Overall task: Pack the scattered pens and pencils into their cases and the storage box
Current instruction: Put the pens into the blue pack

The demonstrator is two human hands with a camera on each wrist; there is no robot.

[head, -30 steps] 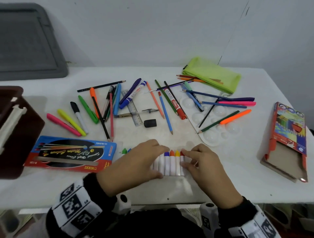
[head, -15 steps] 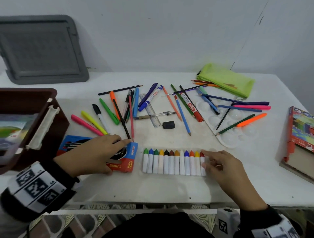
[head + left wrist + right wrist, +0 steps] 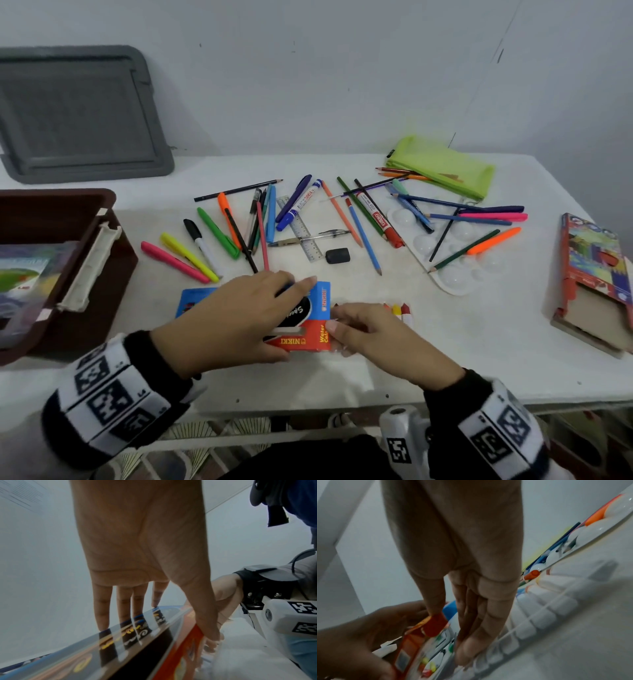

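we work on a white table (image 3: 445, 359) whose near edge runs just below our wrists, so there is little room to pull anything toward us; the open strip lies to the right of our hands, before the red pencil carton (image 3: 596, 274), and that is where we judge a slide could go. on the left the brown storage box (image 3: 68, 240) sits close, its rim near our left forearm. the far half of the table is crowded with loose pens and pencils (image 3: 274, 219), some lying over the white palette (image 3: 452, 250), with the green pouch (image 3: 442, 164) behind them, so reaching that way risks scattering them.

the blue and red paint box (image 3: 320, 308) lies flat at the front middle. we judge it light, thin card, easy to crush, best held by its long edges. our left hand (image 3: 236, 322) grasps it so, fingers laid over the top and the thumb on the near red side.

the tray of paint tubes (image 3: 399, 312) sits against the box's open right end, mostly hidden under our right hand (image 3: 380, 335). it looks like thin clear plastic, flexible and slippery, its small tubes liable to roll out if tipped. our right fingers (image 3: 476, 628) lie straight along the tray while the thumb lifts the red end flap (image 3: 435, 624).
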